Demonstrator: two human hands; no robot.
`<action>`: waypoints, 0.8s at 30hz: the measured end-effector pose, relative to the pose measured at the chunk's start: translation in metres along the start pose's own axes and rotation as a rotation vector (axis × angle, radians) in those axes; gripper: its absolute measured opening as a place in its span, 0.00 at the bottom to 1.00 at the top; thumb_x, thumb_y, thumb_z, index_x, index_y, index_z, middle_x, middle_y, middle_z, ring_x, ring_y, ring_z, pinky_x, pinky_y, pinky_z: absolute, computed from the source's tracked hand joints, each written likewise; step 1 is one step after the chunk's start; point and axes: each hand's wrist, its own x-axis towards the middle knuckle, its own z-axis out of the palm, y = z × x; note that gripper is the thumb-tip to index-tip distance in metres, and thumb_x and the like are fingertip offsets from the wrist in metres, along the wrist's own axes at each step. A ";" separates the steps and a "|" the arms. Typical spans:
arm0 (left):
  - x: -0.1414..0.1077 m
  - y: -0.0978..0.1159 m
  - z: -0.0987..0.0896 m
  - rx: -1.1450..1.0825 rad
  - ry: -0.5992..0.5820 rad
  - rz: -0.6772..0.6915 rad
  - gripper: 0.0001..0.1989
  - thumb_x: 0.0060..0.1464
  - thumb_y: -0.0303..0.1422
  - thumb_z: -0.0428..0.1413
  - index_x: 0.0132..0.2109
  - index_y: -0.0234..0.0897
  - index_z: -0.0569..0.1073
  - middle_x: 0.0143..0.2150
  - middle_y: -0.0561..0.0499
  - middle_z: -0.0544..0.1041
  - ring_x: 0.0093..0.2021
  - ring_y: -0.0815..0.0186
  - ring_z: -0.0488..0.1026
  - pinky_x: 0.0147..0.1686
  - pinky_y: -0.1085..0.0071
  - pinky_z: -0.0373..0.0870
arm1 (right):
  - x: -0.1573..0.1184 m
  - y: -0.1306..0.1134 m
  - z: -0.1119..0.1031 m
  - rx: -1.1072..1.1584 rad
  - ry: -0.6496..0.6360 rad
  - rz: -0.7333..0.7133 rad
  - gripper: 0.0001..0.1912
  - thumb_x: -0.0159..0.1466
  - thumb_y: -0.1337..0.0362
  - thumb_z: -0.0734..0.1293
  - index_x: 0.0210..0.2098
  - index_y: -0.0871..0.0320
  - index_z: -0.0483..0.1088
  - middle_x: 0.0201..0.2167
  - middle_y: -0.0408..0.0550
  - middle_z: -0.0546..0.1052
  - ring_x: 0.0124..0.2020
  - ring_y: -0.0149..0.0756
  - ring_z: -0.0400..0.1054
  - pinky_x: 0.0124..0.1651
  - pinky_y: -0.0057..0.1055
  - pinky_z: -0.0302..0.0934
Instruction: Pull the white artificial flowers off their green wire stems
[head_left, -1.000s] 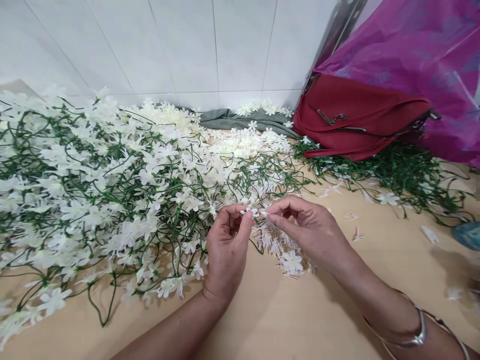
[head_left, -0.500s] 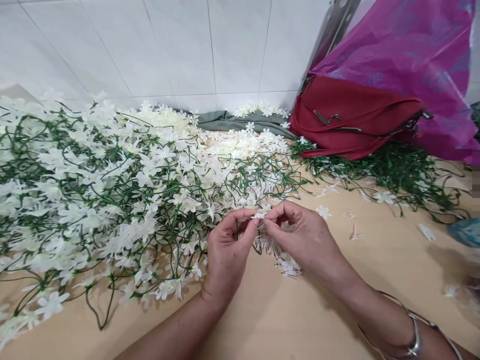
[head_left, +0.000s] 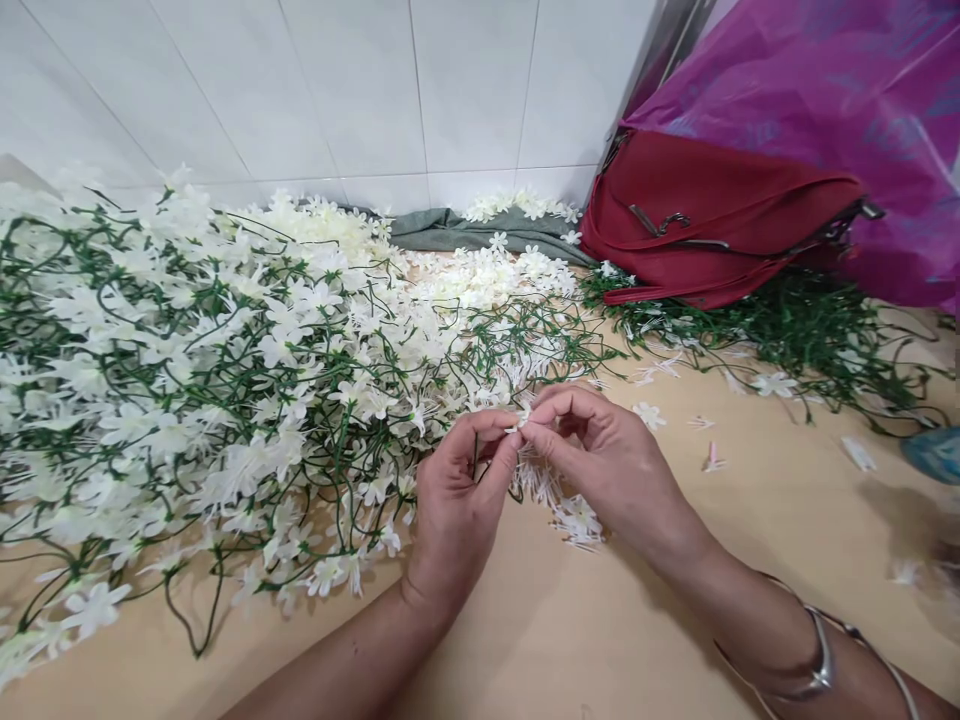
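My left hand (head_left: 466, 490) and my right hand (head_left: 604, 455) meet near the middle of the view, thumb and forefinger of each pinched together. Between the fingertips is a small white artificial flower (head_left: 519, 424), mostly covered by the fingers. A dark green stem shows by the left fingers. Just under the hands lie loose white stamens (head_left: 541, 480) and another white flower piece (head_left: 577, 520). To the left spreads a big heap of white artificial flowers (head_left: 247, 400) on green stems, reaching close to my left hand.
A red handbag (head_left: 720, 220) rests on bare green stems (head_left: 810, 320) at the back right, before a purple plastic bag (head_left: 825, 90). Loose petals (head_left: 495, 280) and grey-green cloth (head_left: 450, 230) lie along the tiled wall (head_left: 360, 90). A small pink piece (head_left: 712, 456) lies on the tan table (head_left: 675, 640).
Both hands stay pinched at the flower; the right fingers have shifted slightly up and closer to the left. The view has tilted a little downward.
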 end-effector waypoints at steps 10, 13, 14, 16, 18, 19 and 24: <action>0.002 0.011 0.003 -0.053 -0.021 -0.031 0.04 0.65 0.30 0.60 0.47 0.39 0.76 0.45 0.48 0.80 0.48 0.64 0.78 0.53 0.67 0.74 | 0.006 0.011 -0.004 0.134 -0.053 -0.018 0.06 0.62 0.60 0.74 0.32 0.54 0.75 0.43 0.50 0.81 0.44 0.40 0.76 0.47 0.37 0.71; 0.003 0.013 0.003 -0.081 0.041 -0.088 0.09 0.64 0.33 0.62 0.50 0.41 0.74 0.50 0.47 0.80 0.48 0.63 0.80 0.52 0.66 0.76 | 0.010 0.010 -0.008 0.138 0.013 -0.005 0.08 0.61 0.59 0.75 0.32 0.55 0.74 0.40 0.50 0.82 0.40 0.39 0.76 0.43 0.35 0.71; 0.003 0.013 0.003 -0.080 0.056 -0.096 0.10 0.64 0.33 0.62 0.51 0.41 0.73 0.52 0.47 0.80 0.47 0.64 0.81 0.50 0.67 0.77 | 0.011 0.010 -0.010 0.122 0.026 -0.006 0.09 0.61 0.58 0.75 0.32 0.55 0.74 0.38 0.49 0.82 0.38 0.38 0.76 0.41 0.34 0.71; 0.003 0.012 0.003 -0.088 0.065 -0.102 0.11 0.63 0.35 0.63 0.51 0.41 0.73 0.52 0.46 0.81 0.45 0.64 0.82 0.49 0.67 0.78 | 0.012 0.010 -0.012 0.092 0.038 -0.019 0.09 0.60 0.58 0.75 0.32 0.54 0.74 0.33 0.47 0.80 0.33 0.36 0.73 0.36 0.32 0.68; 0.003 0.010 0.003 -0.116 0.067 -0.110 0.12 0.63 0.36 0.63 0.51 0.40 0.73 0.49 0.46 0.82 0.43 0.65 0.83 0.48 0.67 0.79 | 0.013 0.010 -0.014 0.088 0.031 -0.027 0.09 0.60 0.58 0.75 0.32 0.54 0.73 0.30 0.45 0.78 0.31 0.35 0.71 0.33 0.31 0.66; 0.004 0.009 0.003 -0.132 0.073 -0.116 0.12 0.63 0.36 0.63 0.51 0.39 0.73 0.47 0.46 0.83 0.42 0.65 0.83 0.47 0.67 0.79 | 0.014 0.010 -0.014 0.094 0.022 -0.025 0.09 0.60 0.58 0.75 0.32 0.55 0.73 0.29 0.44 0.78 0.30 0.34 0.70 0.32 0.30 0.65; 0.004 0.013 0.002 -0.158 0.074 -0.141 0.12 0.62 0.38 0.64 0.48 0.38 0.76 0.43 0.47 0.84 0.40 0.66 0.82 0.44 0.69 0.79 | 0.015 0.014 -0.013 0.158 -0.089 0.050 0.11 0.59 0.57 0.76 0.34 0.55 0.74 0.26 0.41 0.75 0.28 0.33 0.68 0.32 0.30 0.64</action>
